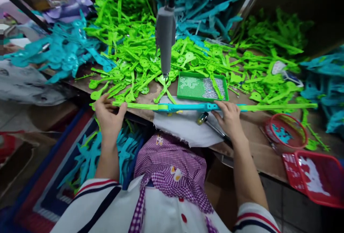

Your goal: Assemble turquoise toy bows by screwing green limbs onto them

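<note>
Strip (188, 107) spans both hands (109, 113), ends pinched.

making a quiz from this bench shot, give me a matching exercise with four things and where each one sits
Things:
1. long green and blue plastic strip
2. green perforated plastic tray
3. round red mesh basket
4. grey hanging power tool

Places:
A. far right of the bench, beside a square red basket
B. hanging above the bench centre
C. held at both ends by the left hand and right hand
D. just behind the strip, right of the tool tip

Pairs: 1-C, 2-D, 3-A, 4-B
</note>
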Action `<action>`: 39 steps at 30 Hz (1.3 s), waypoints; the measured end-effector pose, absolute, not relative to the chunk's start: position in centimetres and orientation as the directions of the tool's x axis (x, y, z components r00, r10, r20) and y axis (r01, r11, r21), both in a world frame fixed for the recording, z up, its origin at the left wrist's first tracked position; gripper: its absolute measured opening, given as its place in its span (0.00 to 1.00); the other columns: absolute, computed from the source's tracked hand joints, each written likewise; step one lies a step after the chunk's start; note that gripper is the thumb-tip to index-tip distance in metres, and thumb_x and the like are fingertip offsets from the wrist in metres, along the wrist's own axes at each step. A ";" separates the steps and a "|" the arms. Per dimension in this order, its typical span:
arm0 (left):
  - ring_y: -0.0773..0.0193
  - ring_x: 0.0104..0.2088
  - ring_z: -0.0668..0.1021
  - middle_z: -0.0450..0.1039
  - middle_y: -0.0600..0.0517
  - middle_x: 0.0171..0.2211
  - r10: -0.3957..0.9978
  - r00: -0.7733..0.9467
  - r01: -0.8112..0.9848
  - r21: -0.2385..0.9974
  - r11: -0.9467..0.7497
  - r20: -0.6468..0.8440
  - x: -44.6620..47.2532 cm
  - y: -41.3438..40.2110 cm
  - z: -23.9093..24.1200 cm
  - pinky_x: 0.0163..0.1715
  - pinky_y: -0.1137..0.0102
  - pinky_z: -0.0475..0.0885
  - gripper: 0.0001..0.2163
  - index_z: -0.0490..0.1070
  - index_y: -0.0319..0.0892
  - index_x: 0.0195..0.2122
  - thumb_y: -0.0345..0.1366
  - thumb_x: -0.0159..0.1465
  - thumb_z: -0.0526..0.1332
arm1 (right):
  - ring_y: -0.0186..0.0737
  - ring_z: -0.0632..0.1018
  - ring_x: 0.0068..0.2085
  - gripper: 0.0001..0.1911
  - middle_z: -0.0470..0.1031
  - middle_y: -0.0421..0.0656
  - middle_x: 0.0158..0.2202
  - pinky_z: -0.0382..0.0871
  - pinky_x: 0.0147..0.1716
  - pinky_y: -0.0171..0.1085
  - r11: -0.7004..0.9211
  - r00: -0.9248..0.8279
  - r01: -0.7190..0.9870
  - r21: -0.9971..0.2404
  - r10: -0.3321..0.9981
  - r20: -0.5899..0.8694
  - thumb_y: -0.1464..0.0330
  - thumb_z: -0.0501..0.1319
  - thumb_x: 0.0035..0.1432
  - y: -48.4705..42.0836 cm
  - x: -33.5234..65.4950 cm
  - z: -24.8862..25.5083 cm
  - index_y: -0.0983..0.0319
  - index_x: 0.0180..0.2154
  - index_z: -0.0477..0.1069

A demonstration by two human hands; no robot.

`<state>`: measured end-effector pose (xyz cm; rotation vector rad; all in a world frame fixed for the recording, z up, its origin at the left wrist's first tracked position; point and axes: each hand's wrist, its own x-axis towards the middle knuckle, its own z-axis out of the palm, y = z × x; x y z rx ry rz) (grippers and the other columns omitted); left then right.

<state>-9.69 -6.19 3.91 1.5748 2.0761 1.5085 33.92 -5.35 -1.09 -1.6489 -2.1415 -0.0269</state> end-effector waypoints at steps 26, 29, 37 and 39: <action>0.59 0.23 0.76 0.73 0.48 0.19 0.478 0.581 0.788 0.602 -0.128 -0.658 0.6 9.0 7.9 0.25 0.65 0.74 0.25 0.82 0.46 0.29 0.62 0.62 0.58 | 0.53 0.81 0.52 0.17 0.79 0.49 0.55 0.64 0.57 0.55 0.342 -0.258 0.934 -0.106 0.848 0.464 0.60 0.58 0.67 -9.0 38.5 4.5 0.53 0.55 0.74; 0.58 0.25 0.77 0.77 0.46 0.25 0.391 0.502 0.825 0.563 0.050 -0.771 0.9 8.9 8.0 0.27 0.63 0.75 0.24 0.84 0.46 0.34 0.61 0.60 0.60 | 0.53 0.81 0.53 0.15 0.80 0.47 0.54 0.68 0.52 0.53 0.393 -0.292 0.909 -0.137 0.838 0.461 0.60 0.59 0.67 -8.3 39.2 4.6 0.48 0.54 0.74; 0.60 0.41 0.82 0.83 0.49 0.43 0.655 0.711 0.587 0.727 -0.356 -0.254 -4.2 7.4 11.0 0.41 0.69 0.75 0.21 0.81 0.48 0.48 0.55 0.63 0.61 | 0.52 0.83 0.50 0.14 0.83 0.45 0.51 0.64 0.52 0.52 0.406 -0.294 0.902 -0.146 0.826 0.480 0.59 0.57 0.68 -6.9 39.7 4.1 0.47 0.52 0.76; 0.57 0.47 0.82 0.82 0.48 0.48 0.720 0.689 0.595 0.631 -0.498 -0.081 -5.9 5.3 11.1 0.47 0.67 0.74 0.20 0.80 0.48 0.50 0.52 0.61 0.65 | 0.52 0.83 0.50 0.15 0.83 0.46 0.51 0.63 0.53 0.52 0.393 -0.287 0.907 -0.154 0.841 0.459 0.58 0.56 0.69 -6.5 39.7 3.9 0.49 0.52 0.76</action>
